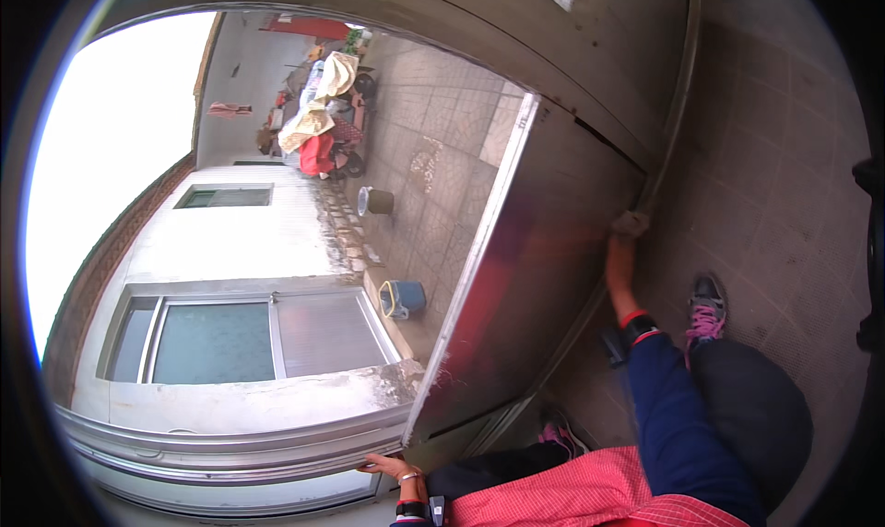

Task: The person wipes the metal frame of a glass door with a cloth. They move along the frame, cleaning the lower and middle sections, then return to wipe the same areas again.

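Observation:
My left hand point(390, 466) is at the lower middle, its fingers laid around the edge of a metal door frame point(297, 458). My right arm reaches up the picture to the foot of a shiny metal panel point(525, 264). There my right hand point(630, 224) is blurred and closed around a pale cloth-like thing point(635, 221), pressed near the panel's lower edge. The panel reflects red from my checked apron point(553, 485). Both wrists wear dark bands, and the left one a bracelet too.
A tiled floor point(774, 250) runs along the right, with my shoes point(706, 312) on it. Through the opening, a paved yard point(435, 126) holds a blue bin point(404, 299), another bin point(377, 200) and covered vehicles point(325, 112). A white building has a glazed door point(214, 344).

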A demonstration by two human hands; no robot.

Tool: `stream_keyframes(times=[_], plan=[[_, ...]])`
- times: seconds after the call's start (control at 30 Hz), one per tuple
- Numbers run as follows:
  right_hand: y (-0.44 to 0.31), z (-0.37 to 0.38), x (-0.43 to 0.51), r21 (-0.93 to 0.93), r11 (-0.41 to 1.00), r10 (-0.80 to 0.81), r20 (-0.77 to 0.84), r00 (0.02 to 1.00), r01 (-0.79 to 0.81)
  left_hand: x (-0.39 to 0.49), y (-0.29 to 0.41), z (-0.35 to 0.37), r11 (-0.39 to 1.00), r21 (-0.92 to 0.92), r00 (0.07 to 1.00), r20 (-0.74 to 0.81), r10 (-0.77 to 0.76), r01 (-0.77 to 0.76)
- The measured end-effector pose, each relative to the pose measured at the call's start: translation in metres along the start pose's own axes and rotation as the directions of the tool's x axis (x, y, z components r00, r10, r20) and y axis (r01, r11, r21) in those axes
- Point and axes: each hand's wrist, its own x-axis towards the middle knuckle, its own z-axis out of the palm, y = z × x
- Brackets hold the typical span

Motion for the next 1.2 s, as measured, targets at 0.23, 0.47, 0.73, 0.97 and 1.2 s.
stream_keyframes(times=[0.23,0.47,0.73,0.97,1.2], plan=[[-0.021,0.008,0.018,0.497,0.763,0.423,0.101,0.9,-0.414,0.0,-0.007,-0.003,0.996,0.051,0.997,0.017,0.072,-0.073],[-0.171,-0.089,-0.019,0.785,0.555,0.254,0.155,0.955,-0.275,0.003,-0.018,-0.002,0.99,0.084,0.993,0.018,0.113,-0.114],[-0.158,-0.091,-0.045,0.764,0.603,0.17,0.161,0.972,-0.232,0.011,-0.027,-0.004,0.981,0.092,0.984,-0.025,0.176,-0.173],[0.006,0.055,-0.045,0.085,0.995,0.058,-0.071,0.996,-0.052,-0.001,-0.018,0.0,0.98,0.07,0.981,-0.031,0.191,-0.188],[-0.027,0.029,-0.028,0.66,0.333,0.484,0.493,0.722,-0.674,0.003,-0.026,-0.001,0.981,0.087,0.984,-0.024,0.178,-0.175]])
